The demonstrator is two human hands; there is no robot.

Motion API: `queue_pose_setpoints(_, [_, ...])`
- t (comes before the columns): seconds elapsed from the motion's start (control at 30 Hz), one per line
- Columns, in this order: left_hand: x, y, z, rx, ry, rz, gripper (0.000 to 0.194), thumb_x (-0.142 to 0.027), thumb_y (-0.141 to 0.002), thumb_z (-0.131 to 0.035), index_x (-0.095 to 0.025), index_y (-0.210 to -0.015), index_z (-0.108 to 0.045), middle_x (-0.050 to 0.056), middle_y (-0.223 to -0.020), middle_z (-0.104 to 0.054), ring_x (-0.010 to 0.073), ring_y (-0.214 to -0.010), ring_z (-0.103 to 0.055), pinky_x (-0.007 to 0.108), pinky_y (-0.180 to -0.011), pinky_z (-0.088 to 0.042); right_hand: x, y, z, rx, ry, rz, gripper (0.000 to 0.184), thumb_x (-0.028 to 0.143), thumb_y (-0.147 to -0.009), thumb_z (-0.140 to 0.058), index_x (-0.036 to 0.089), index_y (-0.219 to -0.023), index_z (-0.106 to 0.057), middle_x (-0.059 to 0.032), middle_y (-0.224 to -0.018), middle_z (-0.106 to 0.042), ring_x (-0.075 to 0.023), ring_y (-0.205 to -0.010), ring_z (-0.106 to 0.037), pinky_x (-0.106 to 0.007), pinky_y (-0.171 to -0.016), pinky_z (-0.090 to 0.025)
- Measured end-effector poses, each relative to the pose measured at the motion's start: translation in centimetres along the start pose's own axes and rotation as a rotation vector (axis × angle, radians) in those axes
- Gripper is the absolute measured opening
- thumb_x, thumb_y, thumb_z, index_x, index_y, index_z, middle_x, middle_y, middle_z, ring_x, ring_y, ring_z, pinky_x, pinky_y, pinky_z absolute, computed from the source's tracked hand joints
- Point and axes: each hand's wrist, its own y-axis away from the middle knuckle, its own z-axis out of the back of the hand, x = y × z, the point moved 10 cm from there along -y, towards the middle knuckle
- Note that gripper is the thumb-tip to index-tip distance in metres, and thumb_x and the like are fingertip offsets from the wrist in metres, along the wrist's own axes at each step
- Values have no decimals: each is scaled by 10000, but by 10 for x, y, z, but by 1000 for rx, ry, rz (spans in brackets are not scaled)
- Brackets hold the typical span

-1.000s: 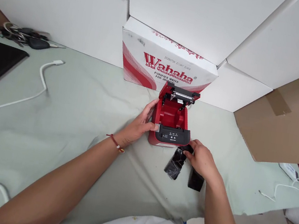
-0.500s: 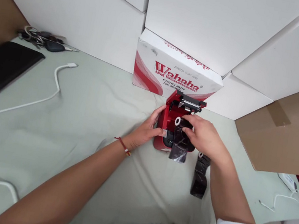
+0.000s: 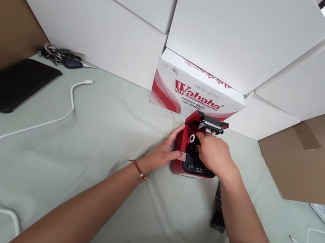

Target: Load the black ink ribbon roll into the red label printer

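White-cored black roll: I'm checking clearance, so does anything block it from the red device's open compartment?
Nothing visible does: the lid stands raised, and the black roll appears to sit inside the red device, the right hand on it, hiding its right end.

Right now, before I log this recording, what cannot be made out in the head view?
Head view: the right hand hides most of the dark roll inside the red device.
Head view: printing on the front panel is too small to read.
Head view: the right forearm hides part of the black item.
Head view: the left edge cuts off the flat black object.
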Motion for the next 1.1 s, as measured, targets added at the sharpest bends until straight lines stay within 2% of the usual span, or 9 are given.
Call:
queue_pose_setpoints(0.13, [-1,2,0,-7,-7,25,1088,-277,-745,-762,-260,-1716,-270,118,-1744,-438,379,-1658,-342,580,-1391,-239,2,-6,-5,9,-41,52,487,112,-987,-588,207,-1454,-683,-157,-1400,-750,-334,-1189,-754,-387,-899,-568])
queue_pose_setpoints(0.23, [-2,3,0,-14,-8,24,1054,-283,-758,-756,-272,-1703,-291,111,-1769,-411,380,-1631,-384,586,-1385,-255,-2,3,1,-82,-207,143,506,163,-1038,-602,225,-1540,-629,-128,-1469,-724,-293,-1251,-731,-392,-1016,-575])
queue_pose_setpoints(0.4, [0,2,1,11,7,8,1048,-288,-785,-769,-302,-1711,-278,100,-1751,-461,373,-1605,-438,607,-1374,-291,-9,68,5,-451,-530,386,300,245,-1119,-565,207,-1363,-736,-116,-1325,-791,-250,-1181,-727,-426,-1033,-618])
queue_pose_setpoints(0.57, [-4,2,6,4,-66,-2,971,-321,-821,-786,-317,-1687,-349,93,-1763,-460,361,-1642,-417,579,-1383,-307,1,127,-33,-757,-486,348,425,171,-1088,-587,221,-1504,-658,-134,-1472,-743,-283,-1337,-681,-554,-1174,-566])
queue_pose_setpoints(0.67, [-19,1,10,-58,-199,2,848,-346,-874,-743,-296,-1653,-412,106,-1802,-398,361,-1702,-322,600,-1402,-255,13,136,-50,-818,-459,288,554,124,-1077,-550,239,-1619,-549,-118,-1541,-709,-270,-1435,-639,-593,-1278,-465])
queue_pose_setpoints(0.77, [-50,-7,10,-135,-381,-44,794,-368,-933,-708,-291,-1663,-403,105,-1834,-339,337,-1739,-241,605,-1416,-204,17,138,-53,-864,-465,249,538,105,-1071,-532,230,-1594,-566,-99,-1527,-723,-257,-1438,-639,-569,-1304,-432])
queue_pose_setpoints(0.87, [-94,-20,6,-231,-530,-181,672,-416,-1024,-625,-297,-1657,-436,77,-1837,-344,300,-1735,-256,564,-1428,-195,16,137,-54,-882,-470,247,504,90,-1065,-524,215,-1546,-607,-93,-1521,-728,-248,-1426,-645,-546,-1300,-434])
queue_pose_setpoints(0.93, [-114,-30,-1,-237,-596,-238,579,-436,-1068,-567,-269,-1619,-506,82,-1784,-447,285,-1705,-329,530,-1428,-211,16,137,-55,-884,-469,261,497,84,-1061,-521,199,-1535,-616,-94,-1531,-722,-243,-1434,-637,-537,-1301,-431])
queue_pose_setpoints(1.1, [-114,-38,-9,-171,-638,-250,530,-556,-1107,-492,-219,-1483,-654,125,-1610,-624,304,-1533,-551,529,-1350,-376,15,136,-59,-876,-480,266,552,81,-1043,-532,200,-1580,-584,-91,-1558,-704,-238,-1466,-618,-528,-1313,-416])
